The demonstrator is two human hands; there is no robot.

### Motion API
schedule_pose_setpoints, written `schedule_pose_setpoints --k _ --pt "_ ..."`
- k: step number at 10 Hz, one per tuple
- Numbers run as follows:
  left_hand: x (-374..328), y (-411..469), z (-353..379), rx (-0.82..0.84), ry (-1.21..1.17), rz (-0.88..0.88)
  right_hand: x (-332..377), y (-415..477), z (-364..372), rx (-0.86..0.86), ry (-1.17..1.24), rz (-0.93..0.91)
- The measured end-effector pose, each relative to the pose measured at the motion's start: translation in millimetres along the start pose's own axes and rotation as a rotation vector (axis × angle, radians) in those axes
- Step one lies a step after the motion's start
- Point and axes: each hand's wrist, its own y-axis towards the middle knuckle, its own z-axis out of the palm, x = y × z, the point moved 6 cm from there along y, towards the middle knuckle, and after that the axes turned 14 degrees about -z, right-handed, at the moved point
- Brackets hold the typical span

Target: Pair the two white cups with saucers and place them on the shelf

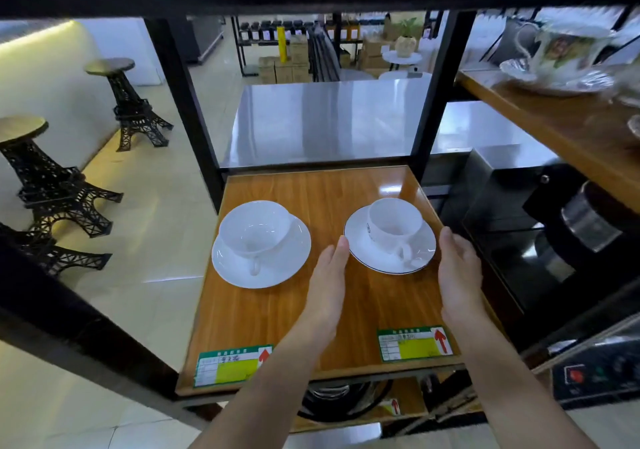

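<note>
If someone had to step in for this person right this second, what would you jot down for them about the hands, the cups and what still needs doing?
Left hand: open, flat, empty, just left of the right saucer, fingertips near its rim.
Right hand: open, empty, at that saucer's right side.
Left cup sits on the left saucer, handle towards the person.
Right cup sits on the dark-rimmed right saucer.
Both sets rest on the wooden shelf, side by side.
Done: both cups paired and shelved.
Left: seemingly nothing but to draw the hands away, or nudge the right set if it needs straightening.
</note>
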Motion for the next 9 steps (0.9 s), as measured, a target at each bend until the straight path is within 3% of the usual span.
schedule_pose_setpoints --k 2,6,7,9 --pt "-7 2 16 0.119 -0.117 0.013 3 -9 4 0.138 0.046 0.040" --pt "-11 1 14 0.057 -0.084 0.022 -1 -5 5 0.185 0.008 -0.060" --pt "-14 1 9 -0.005 -0.042 0.027 -3 -4 4 0.164 -0.003 -0.063" --pt "-37 -37 -27 -0.389 0.184 0.454 -1 -14 -28 -0.023 -0.002 -0.155"
